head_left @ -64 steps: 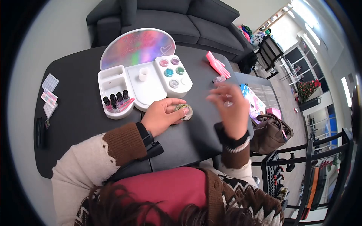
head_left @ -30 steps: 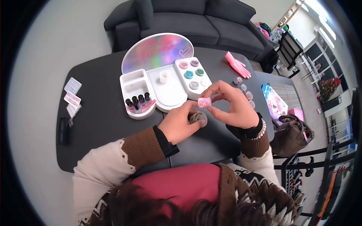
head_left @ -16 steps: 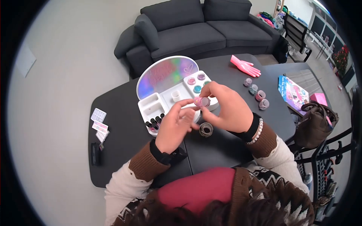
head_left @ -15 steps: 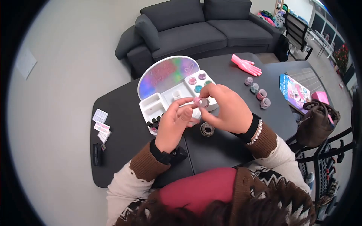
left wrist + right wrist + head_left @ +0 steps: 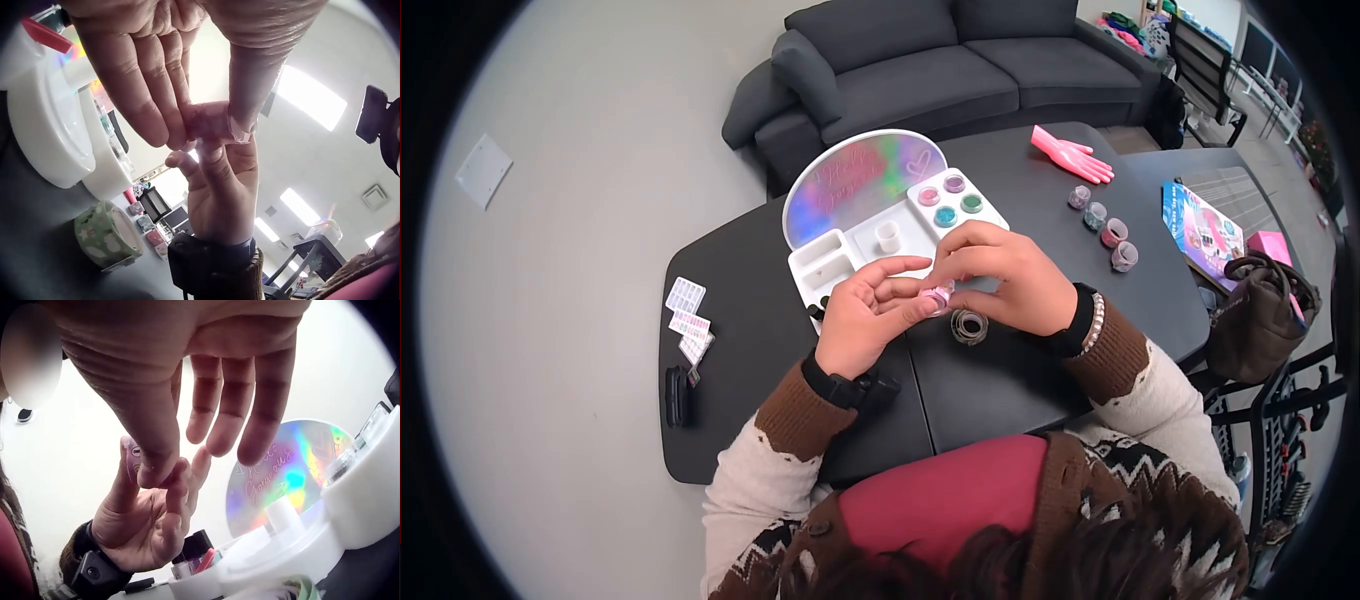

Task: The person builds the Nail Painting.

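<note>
Small pink jar (image 5: 938, 297), rounded and glossy, is held between both hands over the dark, smooth table (image 5: 1040, 395). At the left hand (image 5: 865, 315) it is pinched between thumb and fingers; the remaining fingers are bent slightly and kept close together. By the right hand (image 5: 1012, 285) the jar is gripped at thumb and forefinger, the other three fingers held out, slightly spread. Just beyond, a hollow green roll (image 5: 969, 327) with pale shapes is seen on the table. Farther out, a white moulded tray (image 5: 797, 272) is backed by a shiny, rainbow-toned arched panel (image 5: 850, 185); a small white cup (image 5: 887, 238) is stood in it. Round glitter pots are set in its right side. To the right, four small clear tubs (image 5: 1114, 233) are lined up, a pink plastic hand (image 5: 1072, 155) lying beyond. Farthest, a grey cloth sofa (image 5: 930, 85).
</note>
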Available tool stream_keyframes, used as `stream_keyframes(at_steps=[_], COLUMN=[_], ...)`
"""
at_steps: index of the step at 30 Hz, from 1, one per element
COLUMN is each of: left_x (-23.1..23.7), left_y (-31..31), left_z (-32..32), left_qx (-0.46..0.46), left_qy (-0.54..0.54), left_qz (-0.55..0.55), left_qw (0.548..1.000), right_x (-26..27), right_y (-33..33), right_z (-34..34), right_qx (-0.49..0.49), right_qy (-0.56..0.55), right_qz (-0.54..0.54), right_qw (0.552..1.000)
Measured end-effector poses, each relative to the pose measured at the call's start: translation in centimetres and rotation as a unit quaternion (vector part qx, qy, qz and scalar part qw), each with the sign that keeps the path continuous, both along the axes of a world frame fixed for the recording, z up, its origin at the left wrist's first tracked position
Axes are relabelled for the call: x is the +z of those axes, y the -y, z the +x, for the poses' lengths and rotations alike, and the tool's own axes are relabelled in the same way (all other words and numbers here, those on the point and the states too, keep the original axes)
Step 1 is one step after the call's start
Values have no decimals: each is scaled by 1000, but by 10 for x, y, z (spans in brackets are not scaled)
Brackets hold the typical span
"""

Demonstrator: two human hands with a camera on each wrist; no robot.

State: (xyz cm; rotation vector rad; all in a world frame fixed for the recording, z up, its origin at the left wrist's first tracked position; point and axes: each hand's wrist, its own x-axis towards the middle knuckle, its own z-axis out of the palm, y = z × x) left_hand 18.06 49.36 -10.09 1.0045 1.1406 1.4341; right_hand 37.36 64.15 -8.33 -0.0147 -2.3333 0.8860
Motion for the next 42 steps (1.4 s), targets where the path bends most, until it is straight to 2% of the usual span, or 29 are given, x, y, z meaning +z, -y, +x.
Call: stream_keyframes(at_steps=[5, 9, 12, 16, 18, 19, 21, 23, 25, 26, 28, 29, 32, 39, 42], left_x=[2, -2, -2, 2, -2, -3, -2, -6, -9, -2, -1, -1, -2, -12, -14], left_y=[3, 2, 2, 5, 5, 6, 7, 5, 3, 4, 5, 5, 5, 2, -1], left_z=[-3, -3, -2, 2, 6, 9, 13, 9, 7, 8, 7, 7, 5, 5, 4], left_qx=[-8, -13, -11, -43, -71, -71, -42, -48, -57, -62, -61, -60, -69, -77, -63], left_qy=[-36, -25, -28, -57, -64, -64, -74, -108, -80, -60, -55, -50, -54, -22, 26], left_qz=[-13, -12, -25, -25, -25, -25, -7, -7, 20, 5, 3, 1, 4, 19, 43], left_qw=[999, 1000, 999, 997, 995, 995, 996, 993, 995, 996, 997, 997, 996, 997, 997], right_x=[4, 3, 0, -3, -3, -2, 0, -7, -10, -9, -5, -1, 4, -5, -6], right_y=[-9, -16, -15, -6, 1, 7, 19, 16, 14, 11, 2, 5, 13, 18, 16], right_z=[4, 8, 8, 4, 2, 0, -4, -3, -1, 1, 2, 2, 1, -4, -6], right_qx=[10, -14, -100, -97, -86, -86, -46, -13, 53, 53, 142, 142, 118, 76, 56], right_qy=[-65, -99, -132, -135, -90, -89, -53, -46, -8, -8, -12, -11, 25, 47, -10], right_qz=[-4, -14, -65, -66, 30, 30, -69, -75, -156, -156, -47, -47, 71, 90, 62], right_qw=[998, 995, 984, 984, 992, 992, 995, 996, 986, 986, 989, 989, 990, 992, 996])
